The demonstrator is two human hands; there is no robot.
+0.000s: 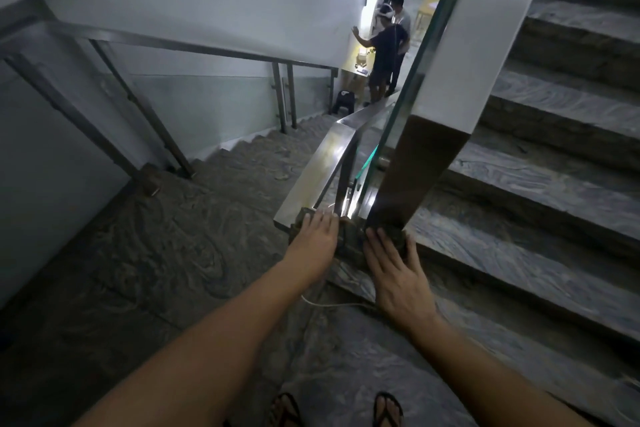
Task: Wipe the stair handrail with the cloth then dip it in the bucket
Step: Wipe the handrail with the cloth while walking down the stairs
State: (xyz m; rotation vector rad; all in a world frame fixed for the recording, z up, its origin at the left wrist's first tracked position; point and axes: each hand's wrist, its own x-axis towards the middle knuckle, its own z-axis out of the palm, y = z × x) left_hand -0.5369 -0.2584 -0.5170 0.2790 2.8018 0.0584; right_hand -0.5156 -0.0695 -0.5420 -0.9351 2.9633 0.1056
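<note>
Both hands (313, 239) (398, 274) press cloth (346, 236) on handrail (322, 166) end.

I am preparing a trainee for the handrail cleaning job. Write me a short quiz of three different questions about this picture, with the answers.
1. True or false: both hands press flat on the cloth at the near end of the handrail.
2. Which hand lies nearer the dark post? A) left hand B) right hand
3. Fill in: the bucket is ____ in this view.

Key:
1. True. The left hand and right hand both rest, fingers spread, on the cloth over the handrail's end.
2. B.
3. Not visible, so dipping cannot yet be judged.
</note>
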